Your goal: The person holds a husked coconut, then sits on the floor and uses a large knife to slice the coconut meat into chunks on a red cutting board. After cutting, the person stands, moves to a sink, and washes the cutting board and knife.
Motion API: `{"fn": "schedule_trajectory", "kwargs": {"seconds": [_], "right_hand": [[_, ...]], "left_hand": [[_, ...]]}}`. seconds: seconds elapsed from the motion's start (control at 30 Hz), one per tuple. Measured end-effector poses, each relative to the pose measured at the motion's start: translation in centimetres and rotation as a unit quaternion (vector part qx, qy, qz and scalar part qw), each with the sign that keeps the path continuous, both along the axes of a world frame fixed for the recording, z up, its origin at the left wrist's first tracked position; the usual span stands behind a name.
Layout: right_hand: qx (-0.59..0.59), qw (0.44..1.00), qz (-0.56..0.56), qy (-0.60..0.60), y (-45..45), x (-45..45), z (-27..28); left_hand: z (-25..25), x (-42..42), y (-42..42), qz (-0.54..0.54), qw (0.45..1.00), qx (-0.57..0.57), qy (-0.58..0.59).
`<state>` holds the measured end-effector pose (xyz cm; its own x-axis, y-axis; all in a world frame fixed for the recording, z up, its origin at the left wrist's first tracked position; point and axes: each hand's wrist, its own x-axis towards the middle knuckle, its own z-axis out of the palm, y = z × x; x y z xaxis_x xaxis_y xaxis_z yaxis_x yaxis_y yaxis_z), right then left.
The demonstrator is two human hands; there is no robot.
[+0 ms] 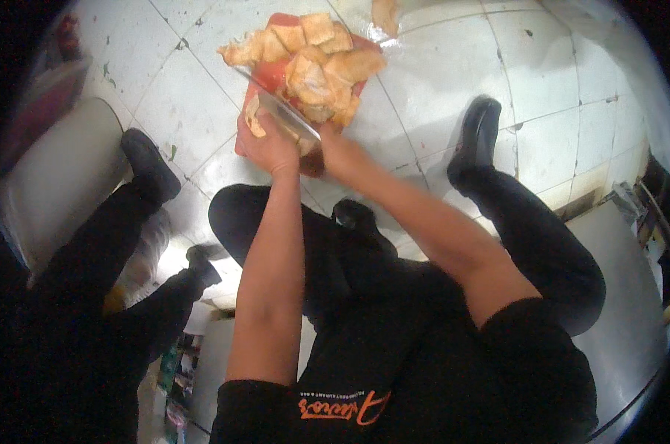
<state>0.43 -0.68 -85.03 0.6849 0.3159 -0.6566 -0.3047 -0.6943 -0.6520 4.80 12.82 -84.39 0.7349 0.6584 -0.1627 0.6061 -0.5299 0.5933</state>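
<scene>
A red cutting board lies on the tiled floor in front of me. Pale tan, skin-like slabs of food are heaped over its far part. In my right hand is a broad-bladed knife, its blade slanting across the board toward the far left. My left hand presses a tan piece on the board's near left side, close beside the blade. The blade and fingers hide part of that piece. The knife's handle is mostly covered by my right hand.
Another tan piece is at the top edge, beside a wet patch. At left stands another person in black trousers and black shoes, near a pale rounded container. My black shoe rests on the tiles at right.
</scene>
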Motion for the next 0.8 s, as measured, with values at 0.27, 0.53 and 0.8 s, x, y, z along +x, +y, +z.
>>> {"fn": "schedule_trajectory", "kwargs": {"seconds": [0.27, 0.53, 0.8], "right_hand": [[0.043, 0.998, -0.024, -0.033, -0.4, -1.3, -1.3], [-0.009, 0.997, 0.028, 0.073, -2.5, -4.4, 2.0], [0.085, 0.994, -0.063, -0.023, 0.6, 2.8, -4.5]], "left_hand": [[-0.1, 0.2, -1.1, -0.016, 0.999, 0.009, -0.029], [0.4, 0.2, -0.4, -0.006, 1.0, -0.025, -0.018], [-0.8, -1.1, 0.7, -0.087, 0.995, 0.031, -0.034]]}}
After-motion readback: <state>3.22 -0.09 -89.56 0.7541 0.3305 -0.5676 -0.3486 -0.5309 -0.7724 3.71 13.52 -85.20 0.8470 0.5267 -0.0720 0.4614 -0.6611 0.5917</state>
